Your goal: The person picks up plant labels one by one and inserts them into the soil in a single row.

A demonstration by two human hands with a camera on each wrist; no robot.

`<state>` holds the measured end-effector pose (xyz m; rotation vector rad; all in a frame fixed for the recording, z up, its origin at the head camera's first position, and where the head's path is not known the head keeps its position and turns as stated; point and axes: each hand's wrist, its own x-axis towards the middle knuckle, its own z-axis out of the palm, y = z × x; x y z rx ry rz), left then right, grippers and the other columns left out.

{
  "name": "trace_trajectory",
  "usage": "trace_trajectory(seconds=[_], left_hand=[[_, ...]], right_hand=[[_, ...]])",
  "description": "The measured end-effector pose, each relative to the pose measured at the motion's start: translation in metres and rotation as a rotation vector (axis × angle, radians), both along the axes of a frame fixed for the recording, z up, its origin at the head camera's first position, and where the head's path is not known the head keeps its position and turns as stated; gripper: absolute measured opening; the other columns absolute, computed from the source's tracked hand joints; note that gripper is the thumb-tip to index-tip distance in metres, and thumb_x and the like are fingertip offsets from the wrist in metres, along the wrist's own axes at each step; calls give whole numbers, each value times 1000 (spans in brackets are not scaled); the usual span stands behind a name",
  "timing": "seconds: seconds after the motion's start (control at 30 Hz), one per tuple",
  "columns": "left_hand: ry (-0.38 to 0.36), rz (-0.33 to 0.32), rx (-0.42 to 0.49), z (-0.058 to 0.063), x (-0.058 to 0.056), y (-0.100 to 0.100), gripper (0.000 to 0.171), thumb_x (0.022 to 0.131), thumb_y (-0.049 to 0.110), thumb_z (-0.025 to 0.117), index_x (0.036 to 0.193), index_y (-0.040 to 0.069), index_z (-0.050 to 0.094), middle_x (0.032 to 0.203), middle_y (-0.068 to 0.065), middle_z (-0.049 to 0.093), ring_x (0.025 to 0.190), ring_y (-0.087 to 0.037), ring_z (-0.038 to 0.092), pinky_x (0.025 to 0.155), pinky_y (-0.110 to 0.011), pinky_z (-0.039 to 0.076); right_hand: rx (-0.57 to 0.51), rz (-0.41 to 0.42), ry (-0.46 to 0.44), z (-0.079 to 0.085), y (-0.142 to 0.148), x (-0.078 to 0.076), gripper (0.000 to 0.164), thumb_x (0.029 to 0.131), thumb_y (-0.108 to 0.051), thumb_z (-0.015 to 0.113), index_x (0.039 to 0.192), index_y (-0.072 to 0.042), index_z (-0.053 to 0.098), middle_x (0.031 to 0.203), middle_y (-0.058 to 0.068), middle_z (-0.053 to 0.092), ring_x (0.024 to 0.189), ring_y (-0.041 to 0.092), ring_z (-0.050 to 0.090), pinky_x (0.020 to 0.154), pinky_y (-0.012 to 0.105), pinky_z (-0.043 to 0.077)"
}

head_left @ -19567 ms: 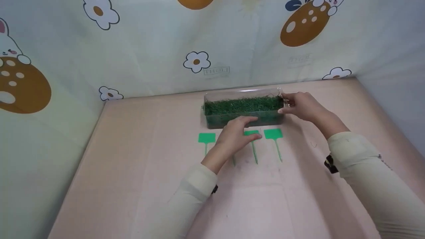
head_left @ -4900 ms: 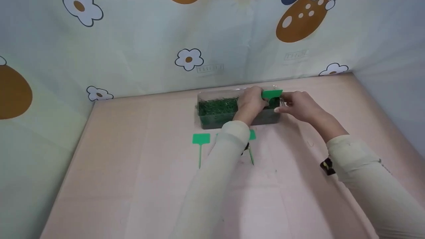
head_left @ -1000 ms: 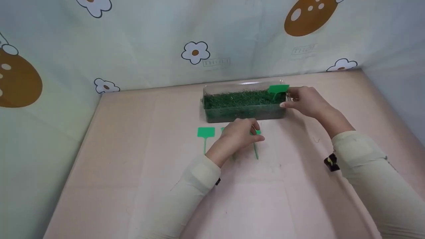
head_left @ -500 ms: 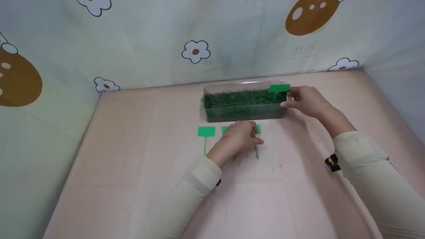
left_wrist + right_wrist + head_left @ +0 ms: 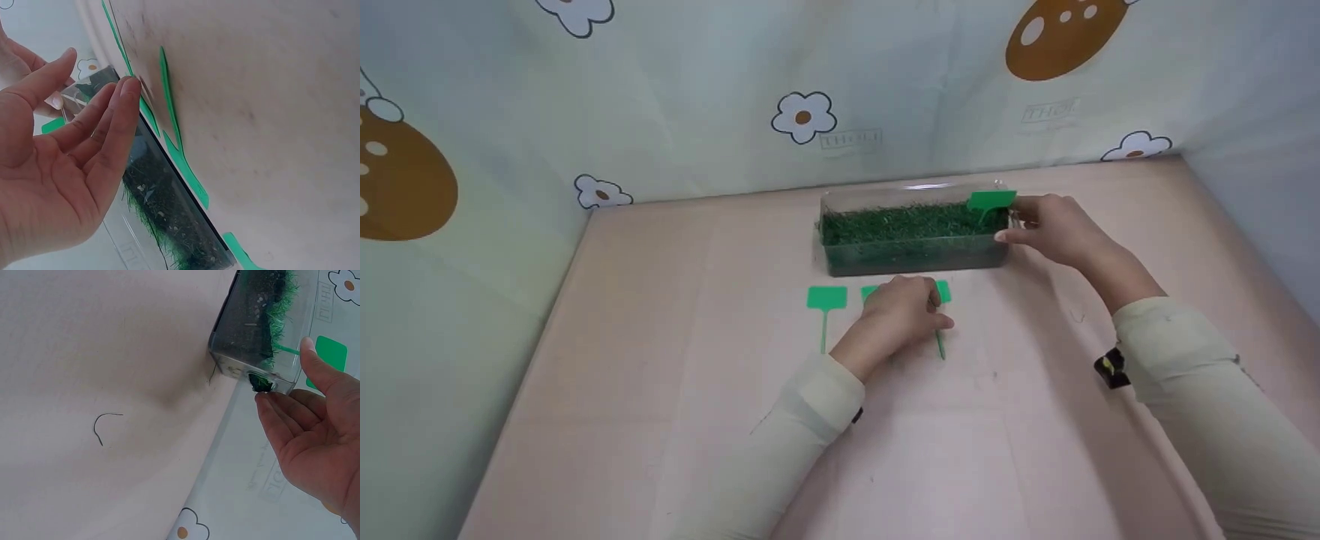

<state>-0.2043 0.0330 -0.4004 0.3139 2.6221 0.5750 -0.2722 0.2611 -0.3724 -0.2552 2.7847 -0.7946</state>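
A clear plastic box [image 5: 915,259] of green artificial grass [image 5: 885,225] stands near the back of the table. My right hand [image 5: 1057,229] grips its right end, with the thumb at the front corner and the fingers at the end wall. Upright in the grass by that end is a green plant label [image 5: 991,199]. My left hand [image 5: 898,307] hovers low over the labels in front of the box. The left wrist view shows its thumb apart from nearly straight fingers [image 5: 121,112], nothing between them. It partly covers the middle label [image 5: 870,291] and the right label [image 5: 944,291].
Another green label [image 5: 826,298] lies flat at the left of the row. A printed cloth wall [image 5: 697,120] rises right behind the box. On the table [image 5: 607,337], a thin dark curved strand [image 5: 97,427] lies right of the box.
The far-right label has gone from the table into the grass, where my left hand was reaching earlier. In the last second that hand has sunk slightly over the labels; my right hand keeps its grip.
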Motion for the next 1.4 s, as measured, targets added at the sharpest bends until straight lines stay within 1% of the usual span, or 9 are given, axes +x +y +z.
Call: trace_trajectory(seconds=[0.2, 0.33, 0.4, 0.5, 0.63, 0.73, 1.07, 1.23, 1.4], left_hand=[[6, 5, -29, -1, 0, 4, 26, 91, 40, 72, 103, 16, 73, 93, 3, 70, 70, -12, 57, 58, -26, 44], [21, -5, -108, -2, 0, 9, 27, 91, 42, 72, 88, 16, 75, 72, 3, 63, 62, -13, 54, 52, -26, 40], [35, -12, -155, -2, 0, 12, 30, 91, 44, 72, 88, 14, 75, 67, 2, 60, 60, -14, 52, 50, -26, 39], [58, -25, -234, -3, 1, 16, 32, 90, 45, 72, 92, 13, 77, 69, 1, 63, 61, -14, 51, 49, -25, 39], [82, -36, -334, -5, 4, 22, 34, 89, 46, 72, 98, 14, 79, 81, -1, 72, 63, -13, 52, 51, -26, 45], [88, -36, -381, -6, 6, 24, 34, 89, 46, 72, 102, 15, 79, 88, -1, 75, 65, -13, 53, 55, -27, 49], [114, -49, -402, -4, 6, 22, 20, 95, 28, 68, 108, 16, 76, 98, -3, 75, 72, -15, 60, 68, -32, 58], [113, -36, -381, -3, 6, 21, 16, 98, 18, 61, 103, 15, 76, 93, -4, 72, 70, -15, 57, 64, -32, 56], [96, -27, -342, -5, 5, 20, 17, 98, 18, 62, 90, 15, 75, 79, -2, 69, 65, -14, 52, 57, -30, 51]], right_hand=[[-1, 2, -3, 0, 0, 0, 52, 97, -25, 66, 141, -3, 52, 145, 25, 52, 137, 46, 46, 111, 59, 38], [-1, 6, -4, 1, 0, 0, 52, 97, -26, 66, 142, -3, 52, 145, 25, 52, 137, 46, 46, 111, 59, 38], [-1, 6, -4, 1, 1, 0, 52, 97, -26, 66, 142, -3, 52, 145, 26, 52, 136, 46, 46, 111, 59, 39], [-3, 0, -9, 0, 1, 0, 53, 97, -26, 66, 143, -2, 51, 145, 26, 52, 137, 46, 46, 111, 59, 39], [-12, -6, -21, 0, 0, 0, 55, 97, -26, 66, 143, -2, 50, 146, 25, 51, 137, 47, 45, 111, 59, 39], [-20, -11, -25, 0, -1, 0, 55, 97, -26, 67, 143, -2, 50, 146, 25, 51, 137, 47, 45, 111, 59, 39], [-16, -13, -29, 1, -1, -1, 55, 97, -26, 66, 143, -1, 50, 147, 26, 49, 138, 47, 44, 111, 59, 38], [-14, -17, -36, 1, -1, -2, 54, 97, -27, 66, 144, -2, 50, 148, 26, 48, 138, 47, 44, 111, 59, 38], [-10, -15, -35, 1, -1, -1, 54, 97, -27, 66, 143, -2, 50, 147, 26, 49, 138, 47, 44, 111, 60, 38]])
